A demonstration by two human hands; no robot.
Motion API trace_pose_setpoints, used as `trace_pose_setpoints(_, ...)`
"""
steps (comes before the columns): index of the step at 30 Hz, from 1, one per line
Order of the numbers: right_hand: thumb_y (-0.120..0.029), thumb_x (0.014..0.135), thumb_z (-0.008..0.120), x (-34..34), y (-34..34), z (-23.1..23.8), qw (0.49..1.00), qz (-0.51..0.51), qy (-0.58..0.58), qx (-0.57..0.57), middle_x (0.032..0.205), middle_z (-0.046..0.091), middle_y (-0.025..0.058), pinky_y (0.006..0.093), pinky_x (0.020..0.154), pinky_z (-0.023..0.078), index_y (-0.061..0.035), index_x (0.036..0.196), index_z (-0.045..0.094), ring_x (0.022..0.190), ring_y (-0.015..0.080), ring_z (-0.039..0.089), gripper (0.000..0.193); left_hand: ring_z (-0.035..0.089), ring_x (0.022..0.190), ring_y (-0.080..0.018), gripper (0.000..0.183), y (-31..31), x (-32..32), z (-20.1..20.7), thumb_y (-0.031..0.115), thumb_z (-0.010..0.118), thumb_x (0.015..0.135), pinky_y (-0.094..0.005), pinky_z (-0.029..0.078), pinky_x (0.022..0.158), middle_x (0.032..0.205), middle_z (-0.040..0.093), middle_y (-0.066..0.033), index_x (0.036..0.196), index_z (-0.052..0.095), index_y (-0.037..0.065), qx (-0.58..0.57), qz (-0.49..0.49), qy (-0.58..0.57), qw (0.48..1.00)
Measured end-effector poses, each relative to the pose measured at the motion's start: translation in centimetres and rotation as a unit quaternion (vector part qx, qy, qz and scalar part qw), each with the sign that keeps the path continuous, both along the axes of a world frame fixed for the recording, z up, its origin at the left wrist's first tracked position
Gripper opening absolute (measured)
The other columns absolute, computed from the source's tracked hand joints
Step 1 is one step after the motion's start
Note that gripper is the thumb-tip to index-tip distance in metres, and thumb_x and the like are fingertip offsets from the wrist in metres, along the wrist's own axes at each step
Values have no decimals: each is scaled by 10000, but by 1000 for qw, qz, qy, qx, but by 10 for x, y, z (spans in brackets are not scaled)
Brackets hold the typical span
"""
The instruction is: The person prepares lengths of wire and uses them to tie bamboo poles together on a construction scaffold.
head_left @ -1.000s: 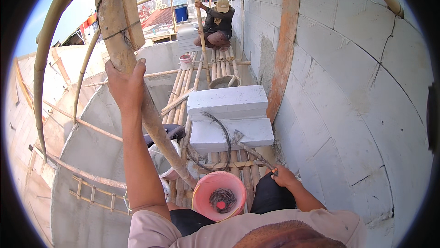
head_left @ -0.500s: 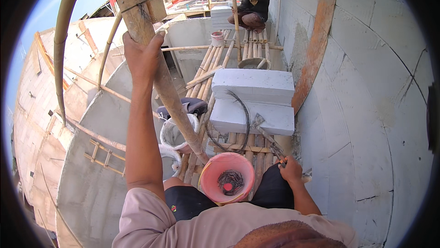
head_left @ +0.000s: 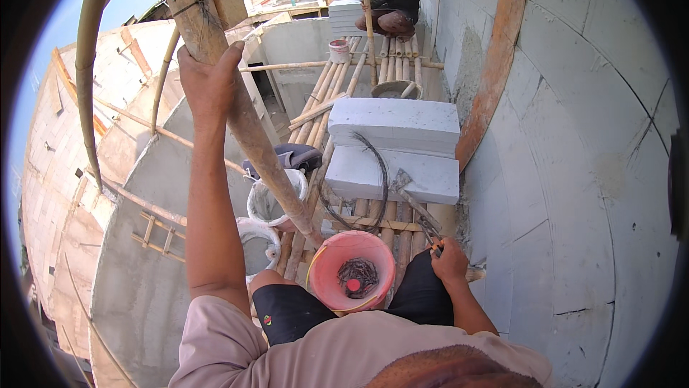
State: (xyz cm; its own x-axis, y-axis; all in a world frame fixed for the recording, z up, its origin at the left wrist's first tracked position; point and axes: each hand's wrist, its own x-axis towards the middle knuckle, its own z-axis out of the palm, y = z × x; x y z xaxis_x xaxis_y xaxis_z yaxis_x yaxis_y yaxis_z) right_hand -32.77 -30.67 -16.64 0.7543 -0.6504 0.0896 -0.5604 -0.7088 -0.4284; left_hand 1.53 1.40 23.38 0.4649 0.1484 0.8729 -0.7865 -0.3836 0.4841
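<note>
My left hand [head_left: 208,85] is wrapped around a thick bamboo pole [head_left: 269,155] that slants down toward the pink bucket. My right hand [head_left: 450,260], low by my right thigh, grips a pair of pincers [head_left: 430,234] with orange on the handles; its jaws point up and away, partly in front of another tool's handle. Between my legs stands the pink bucket [head_left: 323,273], holding a heap of short dark wire pieces [head_left: 357,273] and a round red thing [head_left: 352,285]. A loop of dark wire [head_left: 385,173] lies against the white blocks [head_left: 395,173].
A flat-bladed tool [head_left: 402,178] leans on the blocks. White pails [head_left: 305,186] and a dark cloth bundle [head_left: 294,156] sit left of them. Bamboo poles [head_left: 316,121] form the platform. A block wall [head_left: 560,173] rises at right. Farther off, a person [head_left: 395,4] squats behind a mortar basin [head_left: 393,90].
My view has shifted slightly, so the scene sits a little differently in the picture. My left hand still grips the pole, and the pincers stay in my right hand.
</note>
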Motion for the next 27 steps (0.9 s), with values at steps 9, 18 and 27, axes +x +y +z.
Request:
trace_pose_setpoints(9,-270,829,798,3,-1,3,1000,-8,24,10,1187,668,114,475,908,546,-84,1132,646,1095,344,668,386,650,755,-183,500,-8,10,1,220,838,786,-316,533,716,907,677,-122,1111,578,-55,-7,-30,-18,999)
trace_pose_setpoints(18,-279,851,785,17,6,-2,998,25,50,-11,1033,714,155,524,813,540,-89,1096,625,979,413,692,349,715,866,-333,579,11,-16,-2,268,823,751,-409,563,803,965,704,-243,1117,525,-68,-26,2,35,999)
trace_pose_setpoints(27,-316,917,719,25,-16,-29,990,27,130,-44,1114,735,137,529,833,535,-145,1186,609,1035,403,698,338,674,961,-499,699,-11,-9,-5,209,803,632,-505,541,896,963,669,-329,1140,432,-96,-62,17,72,995)
